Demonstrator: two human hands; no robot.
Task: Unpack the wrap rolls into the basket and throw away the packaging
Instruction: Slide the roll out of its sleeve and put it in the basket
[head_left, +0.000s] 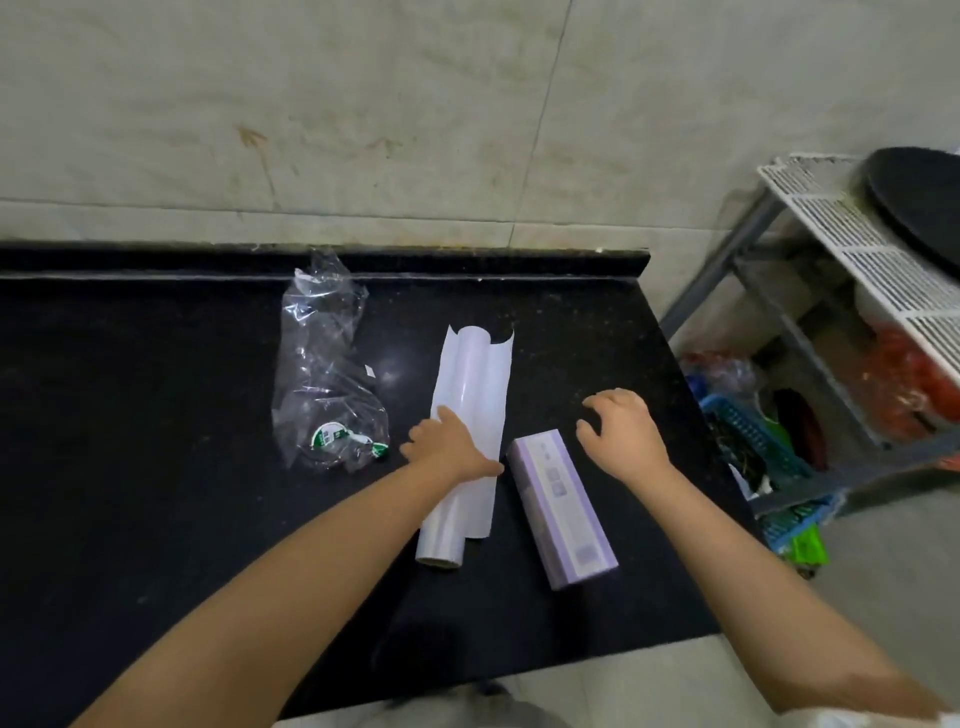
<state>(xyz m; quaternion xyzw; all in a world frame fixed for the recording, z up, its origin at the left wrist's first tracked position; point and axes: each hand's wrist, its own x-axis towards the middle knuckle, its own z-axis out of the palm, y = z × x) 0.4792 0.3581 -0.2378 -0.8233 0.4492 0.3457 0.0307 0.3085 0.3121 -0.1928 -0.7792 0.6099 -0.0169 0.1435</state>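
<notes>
A bare wrap roll (442, 535) lies on the black counter (156, 467), inside an opened white paper sleeve (475, 374) that curls up at its far end. My left hand (449, 441) rests flat on the roll and sleeve, fingers spread. To the right lies a purple boxed wrap roll (563, 506). My right hand (621, 434) hovers just beyond the box's far end, fingers loosely curled, holding nothing. A crumpled clear plastic bag (324, 364) with a green label lies to the left.
The counter ends at the right (691, 415). Beyond it stands a metal rack (789, 322) with a white grid shelf (857, 244) and a dark round pan (924, 208). A blue basket (748, 431) sits low on the rack among red and green items.
</notes>
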